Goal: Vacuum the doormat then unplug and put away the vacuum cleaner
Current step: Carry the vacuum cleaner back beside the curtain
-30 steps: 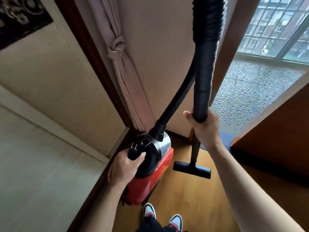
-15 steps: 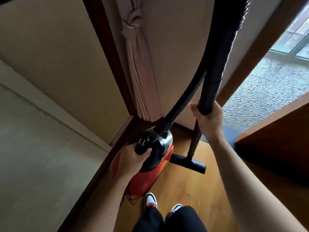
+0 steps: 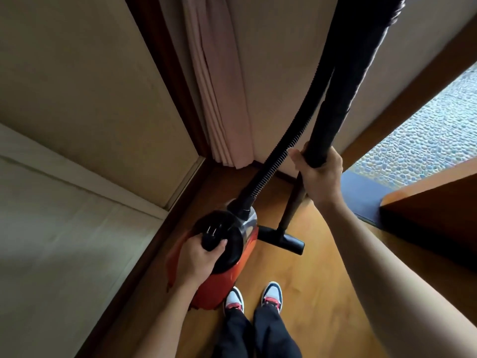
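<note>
One vacuum cleaner (image 3: 222,285) sits low in the corner by the wall, just ahead of the person's two shoes (image 3: 233,298). Its body is red, with a black domed top and a silver band. One ribbed black hose (image 3: 273,166) rises from the top, and one black tube (image 3: 338,99) ends in one flat nozzle (image 3: 281,239) over the wooden floor (image 3: 309,293). The left hand (image 3: 196,257) curls round a black plug (image 3: 210,237) with two prongs on the dome. The right hand (image 3: 320,174) grips the tube. One pale curtain (image 3: 219,86) hangs behind, and one dark mat (image 3: 361,195) lies at the doorway.

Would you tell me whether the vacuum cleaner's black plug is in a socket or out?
Out: the left hand holds the black plug with its metal prongs bare.
</note>
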`<state>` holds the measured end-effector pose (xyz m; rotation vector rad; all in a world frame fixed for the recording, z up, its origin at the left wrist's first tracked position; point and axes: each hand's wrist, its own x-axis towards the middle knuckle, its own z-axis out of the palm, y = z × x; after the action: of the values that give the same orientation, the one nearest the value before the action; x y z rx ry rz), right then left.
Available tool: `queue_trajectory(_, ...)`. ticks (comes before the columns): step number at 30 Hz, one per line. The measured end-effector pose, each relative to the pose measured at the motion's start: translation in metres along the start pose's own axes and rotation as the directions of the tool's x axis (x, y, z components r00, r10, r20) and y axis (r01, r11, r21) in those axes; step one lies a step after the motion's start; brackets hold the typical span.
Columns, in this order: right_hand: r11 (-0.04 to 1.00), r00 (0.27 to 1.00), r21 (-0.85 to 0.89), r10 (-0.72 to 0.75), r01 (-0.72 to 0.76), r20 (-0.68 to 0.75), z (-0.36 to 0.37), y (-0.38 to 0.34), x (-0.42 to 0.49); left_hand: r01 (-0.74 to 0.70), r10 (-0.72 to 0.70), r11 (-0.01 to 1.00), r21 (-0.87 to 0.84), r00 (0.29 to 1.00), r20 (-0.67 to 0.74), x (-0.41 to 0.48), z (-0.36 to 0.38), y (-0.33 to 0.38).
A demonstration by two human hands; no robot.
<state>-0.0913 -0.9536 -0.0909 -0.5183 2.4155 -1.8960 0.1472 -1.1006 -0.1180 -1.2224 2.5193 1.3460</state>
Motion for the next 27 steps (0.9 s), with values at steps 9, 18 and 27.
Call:
queue_trajectory(9, 1.000, 0.999, -0.007, -0.015, 0.016, 0.046, 0.050, 0.090, 0.017, 0.035, -0.035, 0.999, 0.035, 0.999, 0.009, 0.049, 0.061, -0.062)
queue_trajectory(18, 0.998, 0.997, 0.049, -0.042, 0.039, 0.060, 0.094, 0.185, 0.028, 0.117, -0.118, 0.993, 0.025, 0.992, 0.043, 0.127, 0.147, -0.151)
queue_trajectory(27, 0.987, 0.993, 0.131, -0.097, 0.088, 0.066, 0.128, 0.246, 0.056, 0.118, -0.113, 0.990, -0.079, 0.991, 0.066, 0.214, 0.236, -0.209)
